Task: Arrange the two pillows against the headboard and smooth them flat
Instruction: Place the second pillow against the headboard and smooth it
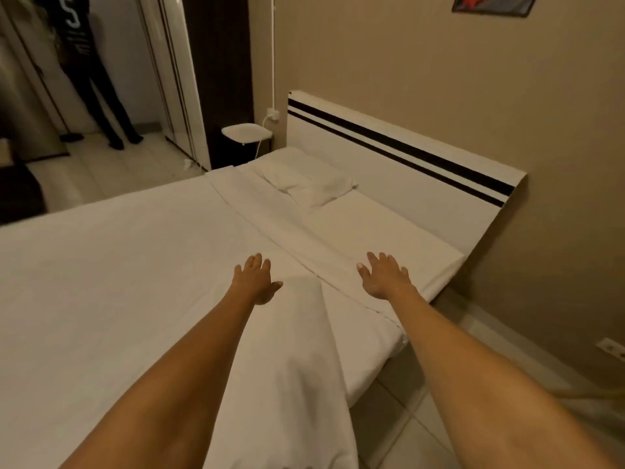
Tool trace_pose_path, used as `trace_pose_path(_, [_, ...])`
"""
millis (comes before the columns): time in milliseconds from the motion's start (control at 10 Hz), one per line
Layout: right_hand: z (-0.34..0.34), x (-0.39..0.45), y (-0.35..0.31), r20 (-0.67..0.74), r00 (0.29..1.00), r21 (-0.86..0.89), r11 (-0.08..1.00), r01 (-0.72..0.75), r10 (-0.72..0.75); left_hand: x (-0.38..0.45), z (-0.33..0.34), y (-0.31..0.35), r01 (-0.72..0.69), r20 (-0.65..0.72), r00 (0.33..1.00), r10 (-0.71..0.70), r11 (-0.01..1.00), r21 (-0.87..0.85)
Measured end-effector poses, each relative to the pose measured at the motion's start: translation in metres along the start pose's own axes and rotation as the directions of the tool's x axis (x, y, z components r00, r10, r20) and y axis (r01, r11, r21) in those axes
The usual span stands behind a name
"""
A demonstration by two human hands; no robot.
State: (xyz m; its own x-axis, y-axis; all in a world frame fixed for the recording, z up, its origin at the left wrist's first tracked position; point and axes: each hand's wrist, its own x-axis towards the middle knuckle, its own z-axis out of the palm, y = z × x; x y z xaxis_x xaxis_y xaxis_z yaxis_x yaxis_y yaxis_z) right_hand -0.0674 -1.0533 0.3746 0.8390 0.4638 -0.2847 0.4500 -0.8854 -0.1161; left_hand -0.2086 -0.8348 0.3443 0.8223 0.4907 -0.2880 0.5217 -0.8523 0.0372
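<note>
Both hands, left hand (pixel 256 279) & right hand (pixel 384 277), are reaching w/ wide empty grip toward the far pillow (pixel 306 179), probably to pull it along the headboard (pixel 406 170).

Wall picture (pixel 494 4) cropped by top edge; standing person (pixel 88 72) cut off above the shoulders.

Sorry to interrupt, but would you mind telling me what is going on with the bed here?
A person is making the bed. Both hands are open and flat: the left hand on the white duvet, the right hand on its folded-back edge. One pillow lies rumpled at the far end by the headboard. No second pillow is visible.
</note>
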Motion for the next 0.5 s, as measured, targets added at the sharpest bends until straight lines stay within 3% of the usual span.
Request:
trace_pose_path(200, [0.063, 0.058, -0.025, 0.139, 0.987, 0.004, 0.997, 0.08, -0.08, 0.032, 0.057, -0.04, 0.127, 0.146, 0.981, -0.126, 0.992, 0.0])
trace_pose_path(500, [0.208, 0.128, -0.046, 0.404, 0.913, 0.078, 0.997, 0.026, -0.055, 0.1, 0.183, -0.084, 0.227, 0.36, 0.914, -0.186, 0.971, -0.073])
